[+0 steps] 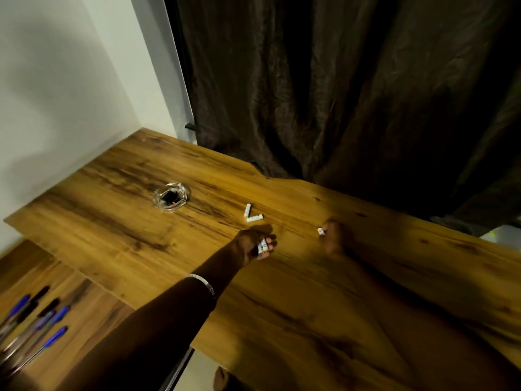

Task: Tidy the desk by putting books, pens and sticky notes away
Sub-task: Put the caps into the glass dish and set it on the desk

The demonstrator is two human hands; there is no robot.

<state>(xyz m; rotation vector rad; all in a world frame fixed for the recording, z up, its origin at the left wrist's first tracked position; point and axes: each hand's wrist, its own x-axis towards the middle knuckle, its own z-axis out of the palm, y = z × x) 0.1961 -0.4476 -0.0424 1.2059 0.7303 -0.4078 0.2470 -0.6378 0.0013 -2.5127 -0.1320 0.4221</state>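
the desk [282,292] is wood-look board with a dark streaked grain, smooth with a soft sheen. the lower shelf [93,306] at the left has the same wood finish. the pens [42,325] on it look like glossy plastic, some barrels clear. the small white cylinders [252,215] have a smooth, slightly shiny printed skin. the little dish [171,197] is clear and glinting, like glass. the curtain [352,94] is dark cloth, creased, faintly lustrous. the wall [56,94] is matt painted. the wristband [204,283] looks metallic.

Right hand [334,235] smeared by blur, grip unreadable; pens [33,323] blurred and cut off at the left edge; left hand [255,245] half-hides small white pieces.
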